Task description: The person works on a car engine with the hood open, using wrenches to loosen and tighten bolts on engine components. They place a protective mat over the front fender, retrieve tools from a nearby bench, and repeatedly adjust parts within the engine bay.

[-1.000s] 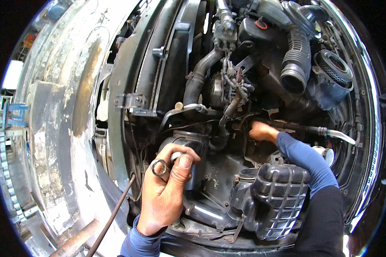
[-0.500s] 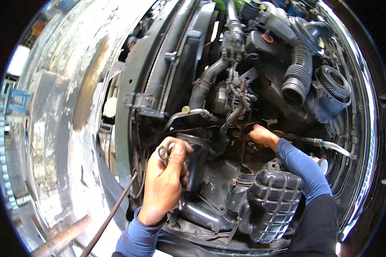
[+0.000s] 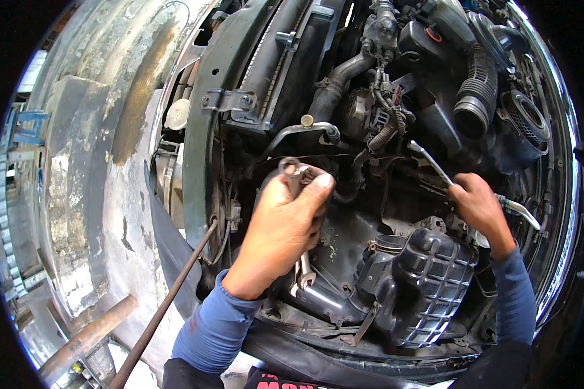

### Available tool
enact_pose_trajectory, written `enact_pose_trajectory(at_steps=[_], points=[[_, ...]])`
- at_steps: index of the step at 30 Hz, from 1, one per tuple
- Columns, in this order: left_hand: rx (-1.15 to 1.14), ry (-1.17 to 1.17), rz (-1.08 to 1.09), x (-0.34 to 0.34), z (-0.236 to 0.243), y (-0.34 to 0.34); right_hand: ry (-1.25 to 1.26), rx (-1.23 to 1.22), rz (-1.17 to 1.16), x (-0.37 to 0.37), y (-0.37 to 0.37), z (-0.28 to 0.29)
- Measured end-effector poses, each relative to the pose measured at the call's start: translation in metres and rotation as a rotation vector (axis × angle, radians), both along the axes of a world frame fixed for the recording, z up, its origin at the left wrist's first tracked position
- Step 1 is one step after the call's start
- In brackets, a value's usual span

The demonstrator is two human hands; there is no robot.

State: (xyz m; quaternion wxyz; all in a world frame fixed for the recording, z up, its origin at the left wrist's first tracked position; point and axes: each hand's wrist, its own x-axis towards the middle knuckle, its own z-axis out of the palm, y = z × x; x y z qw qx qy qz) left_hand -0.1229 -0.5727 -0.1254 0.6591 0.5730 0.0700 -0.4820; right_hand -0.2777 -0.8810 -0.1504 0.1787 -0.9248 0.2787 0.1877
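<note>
My left hand [image 3: 282, 223] is closed around metal wrenches [image 3: 305, 277] over the engine bay. Below the fist an open jaw end sticks out, and a ring-like end shows above the thumb, partly blurred. Farther right, my right hand [image 3: 479, 206] grips one end of a slim silver wrench [image 3: 431, 161], which points up and to the left, free of the parts around it. A black ribbed plastic box [image 3: 431, 288] sits below that hand. Between the hands lies a dark gap with hoses and wiring [image 3: 383, 123].
A radiator [image 3: 276, 71] stands at the upper left. A corrugated intake hose [image 3: 477, 91] and a round air filter housing [image 3: 525, 123] are at the upper right. A rusty rod [image 3: 169, 298] slants up from the lower left, beside the worn painted panel [image 3: 136, 214].
My right hand has come up out of the dark gap and moved right, bringing the wrench into sight. My left hand has shifted right with its wrenches. The view has shifted a little.
</note>
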Motion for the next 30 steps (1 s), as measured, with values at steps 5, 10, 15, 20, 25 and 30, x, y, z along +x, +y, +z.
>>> enact_pose_trajectory(at_steps=[5,10,15,20,25,30], points=[[-0.018,0.002,-0.226,-0.01,-0.012,0.001,-0.104,0.009,-0.102,-0.037,0.058,0.085],[-0.029,-0.111,-0.191,-0.021,0.001,-0.006,-0.155,0.659,-0.04,-0.011,0.116,0.103],[-0.022,-0.024,-0.05,-0.012,0.014,-0.006,-0.316,0.72,0.55,0.017,0.133,0.059],[0.076,-0.211,-0.093,-0.001,0.017,0.0,-0.044,0.6,0.068,0.052,0.02,0.009],[0.076,-0.112,-0.126,0.009,0.04,0.001,0.212,0.1,0.178,0.052,-0.047,-0.114],[0.046,-0.07,0.052,0.014,0.033,0.01,-0.011,0.085,0.314,0.05,-0.076,-0.266]])
